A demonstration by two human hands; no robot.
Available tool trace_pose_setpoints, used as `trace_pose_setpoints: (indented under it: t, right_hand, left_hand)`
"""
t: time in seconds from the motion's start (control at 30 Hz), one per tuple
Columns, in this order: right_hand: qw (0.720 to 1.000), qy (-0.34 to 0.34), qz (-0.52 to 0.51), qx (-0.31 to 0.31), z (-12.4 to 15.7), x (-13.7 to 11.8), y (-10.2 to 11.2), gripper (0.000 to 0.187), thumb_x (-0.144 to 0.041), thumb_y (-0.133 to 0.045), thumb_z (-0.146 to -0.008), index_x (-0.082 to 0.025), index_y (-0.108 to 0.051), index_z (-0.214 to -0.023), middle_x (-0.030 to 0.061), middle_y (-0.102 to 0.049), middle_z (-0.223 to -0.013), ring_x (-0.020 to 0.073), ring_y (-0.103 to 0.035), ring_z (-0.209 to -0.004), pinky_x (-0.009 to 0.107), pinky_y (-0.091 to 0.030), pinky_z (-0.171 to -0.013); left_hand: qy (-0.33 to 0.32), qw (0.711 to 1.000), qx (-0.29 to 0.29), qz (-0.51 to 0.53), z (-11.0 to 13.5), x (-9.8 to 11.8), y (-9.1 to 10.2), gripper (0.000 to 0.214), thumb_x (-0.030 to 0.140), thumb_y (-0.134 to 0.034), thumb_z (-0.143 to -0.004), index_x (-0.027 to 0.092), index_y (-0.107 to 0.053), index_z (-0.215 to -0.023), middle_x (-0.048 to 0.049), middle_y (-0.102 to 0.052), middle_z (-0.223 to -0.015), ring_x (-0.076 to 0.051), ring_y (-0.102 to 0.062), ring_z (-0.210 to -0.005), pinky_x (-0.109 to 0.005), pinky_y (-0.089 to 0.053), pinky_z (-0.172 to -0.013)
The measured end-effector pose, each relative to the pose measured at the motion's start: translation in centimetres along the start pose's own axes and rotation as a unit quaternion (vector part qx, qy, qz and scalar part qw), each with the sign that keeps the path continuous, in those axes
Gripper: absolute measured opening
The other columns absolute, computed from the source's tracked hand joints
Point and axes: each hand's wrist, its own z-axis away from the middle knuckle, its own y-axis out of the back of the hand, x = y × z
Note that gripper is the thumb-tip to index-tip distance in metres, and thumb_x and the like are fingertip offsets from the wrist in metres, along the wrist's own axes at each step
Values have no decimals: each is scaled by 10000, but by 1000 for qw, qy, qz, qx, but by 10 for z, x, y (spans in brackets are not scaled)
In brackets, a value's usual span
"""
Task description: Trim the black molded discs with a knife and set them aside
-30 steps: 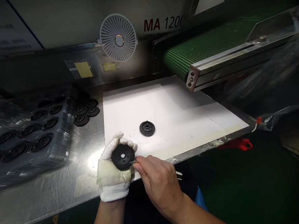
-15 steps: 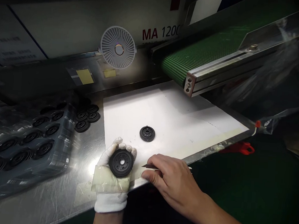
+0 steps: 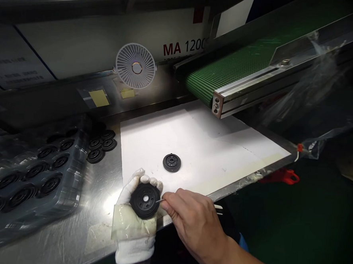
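Note:
My left hand, in a white glove with tape round the palm, is closed on a black round plastic disc with a centre hole, held face up at the table's front edge. My bare right hand pinches a thin metal blade whose tip touches the disc's right rim. A second black disc lies flat on the white sheet just beyond my hands.
A clear plastic tray of several black discs lies at left, with loose discs beside it. A green conveyor belt ends over the sheet's far right. A small white fan stands behind. A red tool hangs below the table edge.
My right hand, drawn away to the right half a second ago, has come back so the blade tip meets the disc's rim again. The left hand turned the disc slightly.

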Motion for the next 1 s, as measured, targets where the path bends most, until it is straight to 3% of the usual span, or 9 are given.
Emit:
trace_pose_setpoints:
  t: [0.3, 0.43, 0.53, 0.63, 0.8, 0.93, 1.0]
  right_hand:
    - [1000, -6, -27, 15, -1, -2, -1, 283, -344, -377, -975, -223, -562, -798, -17, -529, -654, 129, -458, -568, 282, -258, -549]
    - [998, 22, -60, -16, 1, -4, -1, 296, -357, -389, -967, -220, -566, -773, -6, -544, -661, 140, -492, -604, 281, -285, -574]
    - [995, 6, -100, 13, 1, -5, -2, 304, -366, -379, -971, -219, -584, -802, -5, -565, -680, 140, -507, -617, 276, -301, -583]
    - [994, -10, -90, 58, -1, -6, -2, 325, -379, -388, -968, -211, -594, -779, -7, -555, -653, 136, -492, -584, 277, -293, -563]
    - [985, 28, -168, 38, 0, -3, 0, 282, -383, -451, -939, -211, -591, -763, -15, -569, -651, 130, -517, -602, 262, -318, -568]
    - [974, -33, -217, 55, 2, 7, 4, 331, -514, -574, -840, -215, -562, -699, -33, -537, -606, 125, -506, -552, 248, -324, -513]
    - [974, -59, -216, 35, 3, 10, 7, 308, -532, -577, -831, -231, -568, -766, -41, -558, -642, 125, -525, -556, 242, -343, -509]
  left_hand:
    - [-16, 1000, -4, -1, -1, 0, -3, 115, 115, -558, -767, 151, -626, -853, -7, -557, -688, -123, -560, -661, -296, -528, -663]
    - [-37, 999, -5, -15, -4, 0, 0, 104, 138, -598, -755, 161, -641, -847, -8, -584, -705, -128, -579, -676, -293, -538, -670]
    - [-46, 999, -3, -6, -4, 0, -1, 97, 151, -597, -763, 162, -651, -843, -11, -597, -714, -132, -590, -693, -306, -543, -701]
    - [-25, 1000, 11, 15, -4, 3, -4, 97, 144, -570, -783, 156, -657, -823, -19, -606, -706, -131, -595, -689, -306, -546, -707]
    - [67, 993, 95, 27, -5, 9, -8, 147, 119, -538, -811, 158, -680, -818, -51, -660, -741, -158, -632, -703, -351, -559, -718]
    - [-7, 997, 63, 37, 2, 5, -8, 181, 196, -532, -822, 170, -708, -861, -74, -694, -839, -211, -655, -845, -381, -547, -797]
    - [-29, 999, 33, 29, 6, 2, -6, 197, 230, -529, -823, 174, -714, -866, -66, -694, -833, -213, -653, -868, -377, -536, -832]
